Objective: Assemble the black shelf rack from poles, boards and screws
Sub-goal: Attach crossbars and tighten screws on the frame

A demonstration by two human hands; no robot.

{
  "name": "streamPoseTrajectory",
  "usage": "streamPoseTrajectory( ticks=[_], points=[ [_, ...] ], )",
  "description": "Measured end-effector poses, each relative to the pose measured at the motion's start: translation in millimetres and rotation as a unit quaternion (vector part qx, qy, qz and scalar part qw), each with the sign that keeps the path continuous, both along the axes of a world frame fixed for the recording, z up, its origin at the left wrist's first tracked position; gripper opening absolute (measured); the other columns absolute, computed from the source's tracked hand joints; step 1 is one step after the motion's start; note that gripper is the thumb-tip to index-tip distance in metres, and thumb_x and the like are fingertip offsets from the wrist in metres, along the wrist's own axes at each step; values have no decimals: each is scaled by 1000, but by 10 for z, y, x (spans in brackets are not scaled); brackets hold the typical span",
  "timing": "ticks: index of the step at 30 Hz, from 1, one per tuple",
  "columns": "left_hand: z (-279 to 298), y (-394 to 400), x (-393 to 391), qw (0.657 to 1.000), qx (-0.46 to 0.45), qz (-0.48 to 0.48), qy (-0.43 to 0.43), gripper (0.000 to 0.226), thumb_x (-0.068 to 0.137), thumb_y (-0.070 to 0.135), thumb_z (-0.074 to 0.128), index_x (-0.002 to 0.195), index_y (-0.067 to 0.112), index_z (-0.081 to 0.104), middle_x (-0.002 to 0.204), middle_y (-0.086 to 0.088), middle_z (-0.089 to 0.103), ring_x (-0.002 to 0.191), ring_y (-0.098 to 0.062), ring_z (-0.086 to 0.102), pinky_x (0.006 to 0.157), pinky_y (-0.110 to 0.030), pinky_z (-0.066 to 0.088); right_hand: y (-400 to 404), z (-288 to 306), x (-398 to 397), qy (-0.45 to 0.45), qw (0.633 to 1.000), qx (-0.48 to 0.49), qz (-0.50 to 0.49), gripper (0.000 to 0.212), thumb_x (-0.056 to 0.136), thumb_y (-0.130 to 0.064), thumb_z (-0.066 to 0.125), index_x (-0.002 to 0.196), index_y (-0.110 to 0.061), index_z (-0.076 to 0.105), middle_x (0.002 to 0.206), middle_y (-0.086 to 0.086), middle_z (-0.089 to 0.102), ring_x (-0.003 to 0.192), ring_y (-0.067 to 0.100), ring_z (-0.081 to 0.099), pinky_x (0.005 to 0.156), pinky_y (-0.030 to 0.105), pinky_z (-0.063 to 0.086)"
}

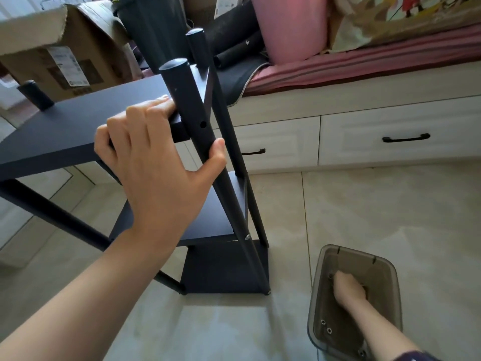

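My left hand [153, 162] clamped the flat black top board [65, 126] against the round black pole [190, 110], right hand [347, 286], grip unclear, in the clear grey plastic tub [385, 267]; the unscrewed board could've slipped.

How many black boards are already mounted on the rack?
3. The top board is under the left hand, the middle board is below it, and the bottom board is near the floor. More may be hidden.

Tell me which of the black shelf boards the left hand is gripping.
The top flat black shelf board: the left hand grips its near corner, thumb against the black round pole. The two boards below go untouched.
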State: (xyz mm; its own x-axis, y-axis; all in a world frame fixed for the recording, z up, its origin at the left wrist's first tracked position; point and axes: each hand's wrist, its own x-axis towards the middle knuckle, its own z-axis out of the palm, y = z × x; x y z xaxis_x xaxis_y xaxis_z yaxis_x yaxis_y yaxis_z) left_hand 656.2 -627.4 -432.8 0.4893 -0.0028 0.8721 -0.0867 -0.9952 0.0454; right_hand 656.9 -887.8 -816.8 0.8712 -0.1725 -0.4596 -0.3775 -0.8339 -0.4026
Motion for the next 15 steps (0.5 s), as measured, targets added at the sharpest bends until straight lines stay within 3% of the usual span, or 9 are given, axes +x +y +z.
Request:
streamPoseTrajectory(
  ticks=[4, 10, 15],
  points=[
    [-5, 14, 14, 1000, 6, -5, -1, 53, 83, 52, 61, 111, 6, 61, 112, -12, 59, 108, -29, 45, 97, -45, 32, 171, -54, 190, -5, 999, 21, 24, 25, 100, -7, 30, 89, -10, 52, 108, 8, 62, 96, 24, 58, 87, 35, 46],
    [-5, 27, 16, 1000, 10, -19, -3, 56, 84, 55, 59, 112, 6, 62, 113, -13, 60, 109, -29, 46, 95, -45, 32, 447, 92, 441, -11, 995, 0, 104, 10, 101, -16, 44, 97, -16, 53, 100, 2, 61, 90, 19, 61, 83, 36, 54],
    [7, 30, 5, 1000, 1, -23, 12, 56, 83, 56, 60, 115, 9, 62, 117, -9, 60, 113, -29, 48, 97, -45, 31, 521, 336, 435, -11, 991, 17, 130, 10, 101, -20, 46, 104, -12, 51, 107, 7, 61, 93, 22, 61, 81, 34, 52]
  ],
)
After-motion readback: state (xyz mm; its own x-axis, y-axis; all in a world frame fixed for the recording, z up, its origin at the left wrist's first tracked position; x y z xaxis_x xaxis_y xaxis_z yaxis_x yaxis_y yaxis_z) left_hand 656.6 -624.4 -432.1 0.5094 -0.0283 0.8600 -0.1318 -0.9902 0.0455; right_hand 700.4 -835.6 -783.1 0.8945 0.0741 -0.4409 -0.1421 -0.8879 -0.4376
